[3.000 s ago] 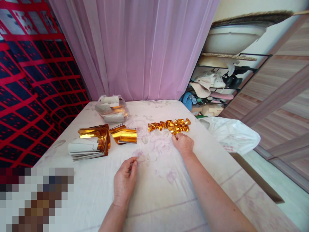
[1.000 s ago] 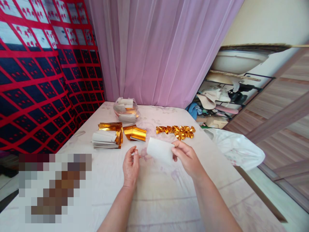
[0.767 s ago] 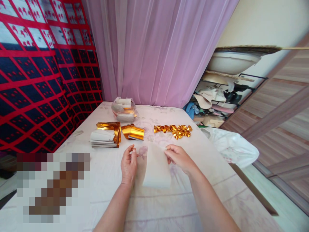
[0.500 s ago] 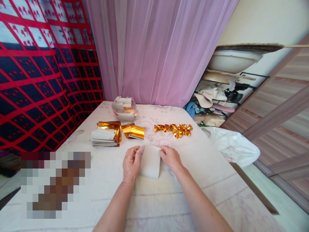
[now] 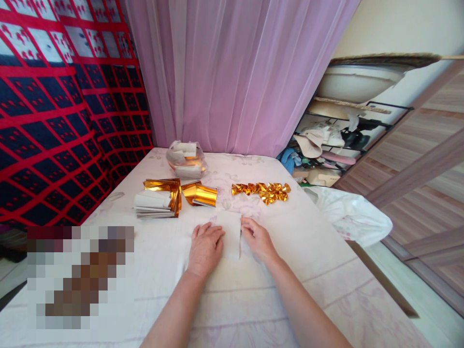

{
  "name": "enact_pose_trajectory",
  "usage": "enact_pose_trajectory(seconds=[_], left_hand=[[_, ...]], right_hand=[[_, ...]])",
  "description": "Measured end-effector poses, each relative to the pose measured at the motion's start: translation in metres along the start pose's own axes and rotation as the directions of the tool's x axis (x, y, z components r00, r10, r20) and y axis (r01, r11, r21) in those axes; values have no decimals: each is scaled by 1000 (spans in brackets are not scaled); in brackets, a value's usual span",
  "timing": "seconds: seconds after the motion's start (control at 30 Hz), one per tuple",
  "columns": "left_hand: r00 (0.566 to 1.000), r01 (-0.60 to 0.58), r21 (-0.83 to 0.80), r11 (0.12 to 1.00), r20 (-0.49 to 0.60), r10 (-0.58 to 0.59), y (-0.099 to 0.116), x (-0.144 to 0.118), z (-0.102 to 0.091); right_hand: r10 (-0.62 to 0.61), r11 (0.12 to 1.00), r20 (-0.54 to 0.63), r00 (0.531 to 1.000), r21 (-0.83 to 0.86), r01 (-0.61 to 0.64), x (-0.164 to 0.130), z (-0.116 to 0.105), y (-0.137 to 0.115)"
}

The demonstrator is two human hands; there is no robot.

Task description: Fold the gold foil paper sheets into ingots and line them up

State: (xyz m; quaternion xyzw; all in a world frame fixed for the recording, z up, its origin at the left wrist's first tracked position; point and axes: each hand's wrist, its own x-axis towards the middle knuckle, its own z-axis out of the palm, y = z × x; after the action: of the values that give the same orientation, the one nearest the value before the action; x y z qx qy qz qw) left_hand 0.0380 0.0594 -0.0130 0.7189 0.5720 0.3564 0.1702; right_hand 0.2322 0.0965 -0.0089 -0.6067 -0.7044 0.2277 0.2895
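My left hand (image 5: 205, 247) lay flat, fingers spread, pressing the left edge of a white rectangular paper sheet (image 5: 230, 235) on the pale floral tablecloth (image 5: 253, 299). My right hand (image 5: 258, 238) pinned its right edge, fingers loosely together. Beyond stood a stack of white-and-gold foil papers (image 5: 158, 204), a curled gold foil sheet (image 5: 201, 194) and a row of folded gold foil pieces (image 5: 262, 191), all well apart from my hands.

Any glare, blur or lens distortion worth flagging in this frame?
Head view: bright, even light; glare on the gold foil stack; wide-angle bending of the door frame at the right edge; a pixelated block lower left; both hands and the white sheet are sharp.
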Motion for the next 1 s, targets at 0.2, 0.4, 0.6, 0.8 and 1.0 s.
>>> enact_pose_trajectory(seconds=[0.2,0.4,0.6,0.8,1.0], left_hand=[[996,-12,152,988,84,-1,3,0,-2],[995,-22,234,972,95,0,8,-1,-7],[990,-33,294,955,138,-8,17,-5,-15],[916,-145,295,944,401,15,36,-20,-39],[902,-150,360,921,432,-23,59,-45,-54]], right_hand=[[-255,966,77,964,70,249,-49,0,4],[-459,885,-67,886,-124,450,-60,13,4],[-504,855,-148,851,-224,468,-63,6,-2],[-510,859,-111,853,-122,497,-74,-6,-2],[-366,929,18,930,-49,366,-92,-20,-6]])
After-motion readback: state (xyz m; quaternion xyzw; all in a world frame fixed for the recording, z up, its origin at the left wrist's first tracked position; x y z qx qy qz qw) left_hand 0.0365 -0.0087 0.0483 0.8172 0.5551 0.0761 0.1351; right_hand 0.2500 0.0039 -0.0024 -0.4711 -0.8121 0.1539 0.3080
